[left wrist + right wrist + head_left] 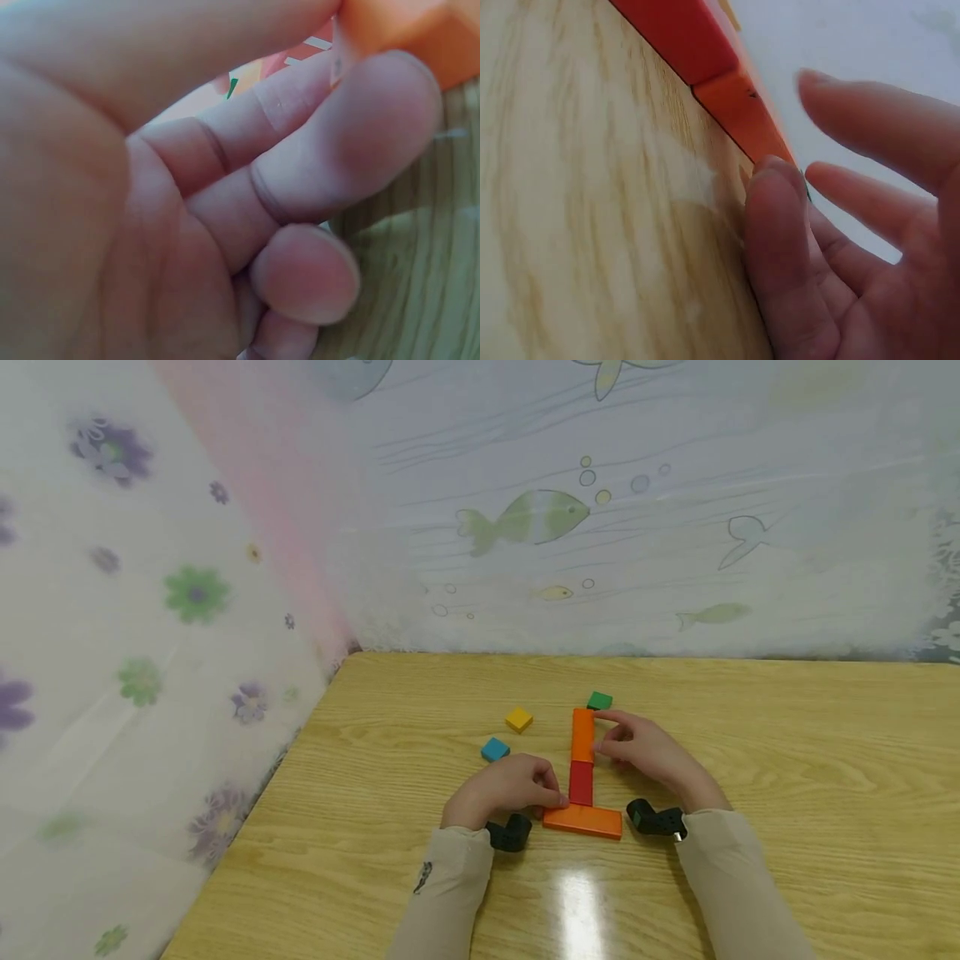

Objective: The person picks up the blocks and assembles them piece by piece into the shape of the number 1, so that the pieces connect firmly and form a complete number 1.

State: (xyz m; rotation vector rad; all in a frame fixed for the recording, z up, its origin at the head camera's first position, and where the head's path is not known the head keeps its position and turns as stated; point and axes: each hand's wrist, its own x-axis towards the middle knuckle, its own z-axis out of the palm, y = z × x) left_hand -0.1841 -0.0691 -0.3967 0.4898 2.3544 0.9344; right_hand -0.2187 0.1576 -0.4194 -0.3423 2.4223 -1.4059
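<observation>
A row of flat blocks lies on the wooden table. An orange block (pixel 582 821) lies crosswise at the near end, with a red block (pixel 581 783) and a second orange block (pixel 582 735) running away from it in line. My left hand (pixel 513 789) pinches the left end of the near orange block, fingertips right at its corner in the left wrist view. My right hand (pixel 652 752) is beside the far orange block. Its thumb (pixel 776 217) touches the block's side, while the index fingertip is by the far corner and the other fingers are loosely bent.
Beyond the row's far end lies a green block (pixel 599 701). To the left are a yellow block (pixel 519 719) and a blue block (pixel 495 749). A black camera hangs at each wrist. Patterned curtains stand behind and left of the table (pixel 825 760).
</observation>
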